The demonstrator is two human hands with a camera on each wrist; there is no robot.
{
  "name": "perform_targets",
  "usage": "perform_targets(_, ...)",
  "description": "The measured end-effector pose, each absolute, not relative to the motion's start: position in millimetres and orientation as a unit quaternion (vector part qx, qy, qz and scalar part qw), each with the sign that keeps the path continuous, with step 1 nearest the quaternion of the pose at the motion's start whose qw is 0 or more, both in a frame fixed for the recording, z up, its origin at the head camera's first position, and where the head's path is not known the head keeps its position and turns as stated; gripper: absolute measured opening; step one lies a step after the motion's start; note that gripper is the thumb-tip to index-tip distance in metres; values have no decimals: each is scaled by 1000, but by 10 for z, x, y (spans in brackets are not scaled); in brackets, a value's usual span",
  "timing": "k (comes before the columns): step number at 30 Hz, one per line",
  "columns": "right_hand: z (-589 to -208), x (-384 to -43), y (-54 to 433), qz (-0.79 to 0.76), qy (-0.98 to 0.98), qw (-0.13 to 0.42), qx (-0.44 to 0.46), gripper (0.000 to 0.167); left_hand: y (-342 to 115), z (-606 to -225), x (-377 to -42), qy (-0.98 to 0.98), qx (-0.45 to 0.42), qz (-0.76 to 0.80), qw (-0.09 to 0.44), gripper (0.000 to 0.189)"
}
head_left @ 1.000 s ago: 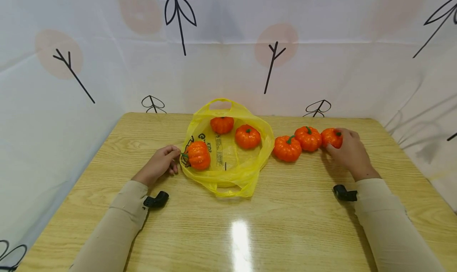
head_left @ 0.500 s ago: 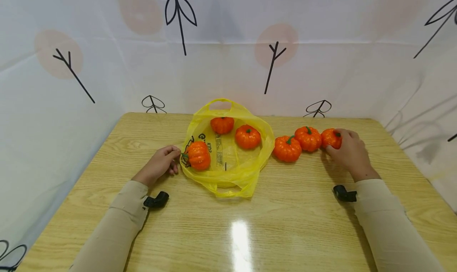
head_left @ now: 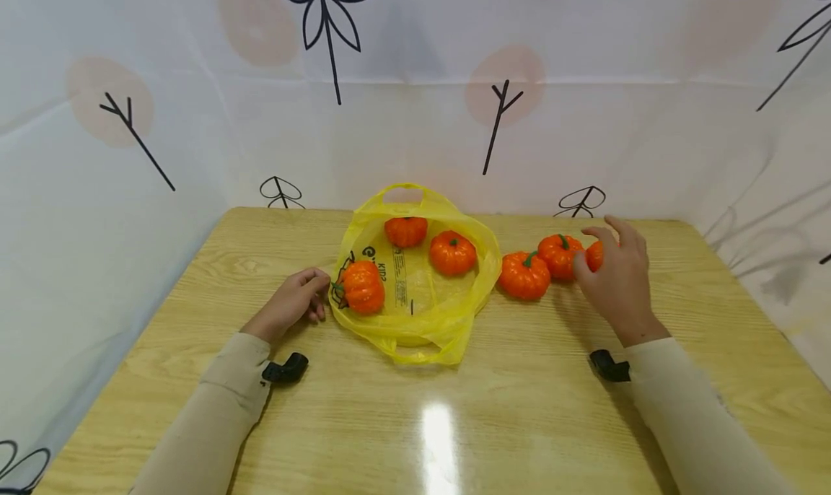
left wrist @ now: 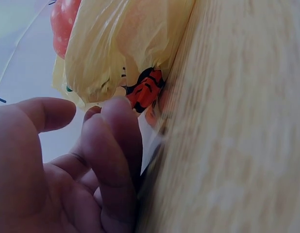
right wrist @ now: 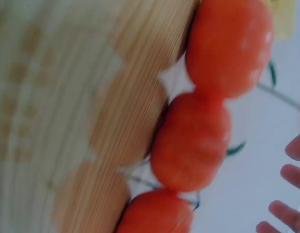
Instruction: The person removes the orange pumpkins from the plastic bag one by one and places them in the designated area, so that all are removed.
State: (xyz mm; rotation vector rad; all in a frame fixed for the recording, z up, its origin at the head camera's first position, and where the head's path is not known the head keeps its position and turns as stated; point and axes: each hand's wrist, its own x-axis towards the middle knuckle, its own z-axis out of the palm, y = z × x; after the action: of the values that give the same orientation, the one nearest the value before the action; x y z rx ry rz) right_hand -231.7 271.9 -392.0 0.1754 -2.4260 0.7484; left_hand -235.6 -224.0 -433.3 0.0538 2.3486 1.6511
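A yellow plastic bag (head_left: 422, 327) lies with its mouth spread, holding three small orange pumpkins: one at the left (head_left: 363, 288), one at the back (head_left: 406, 232) and one at the right (head_left: 453, 253). My left hand (head_left: 293, 300) rests beside the bag's left edge; the left wrist view shows its fingers (left wrist: 104, 150) loosely bent, thumb apart. To the right, three more pumpkins stand in a row: near (head_left: 524, 276), middle (head_left: 557, 257) and far (head_left: 593, 255). My right hand (head_left: 617, 286) hovers over the far one, partly hiding it, fingers spread and holding nothing.
All this sits on a wooden table (head_left: 363, 423) backed by a white patterned cloth (head_left: 415, 134). Each wrist carries a black camera mount, the left mount (head_left: 286, 369) and the right mount (head_left: 610, 366), close to the tabletop.
My right hand has let go of the far pumpkin, lifted and shifted slightly left with its fingers spreading. The left hand and the bag stay where they were.
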Motion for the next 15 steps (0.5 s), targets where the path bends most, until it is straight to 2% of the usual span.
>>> perform_targets(3,-3945,-2274,2585,286,-895,324,107,30,-2238,-4346,-2348,807,28,573,139,31)
perform_targets(7,-3948,-2216,2408,288,-889,327,143,28,-2245,-4353,-2344,804,30,577,142,31)
perform_targets(15,-3875,-2122,2047,322,-895,262,161,30,-2265,-4336,-2355,802,32,579,141,31)
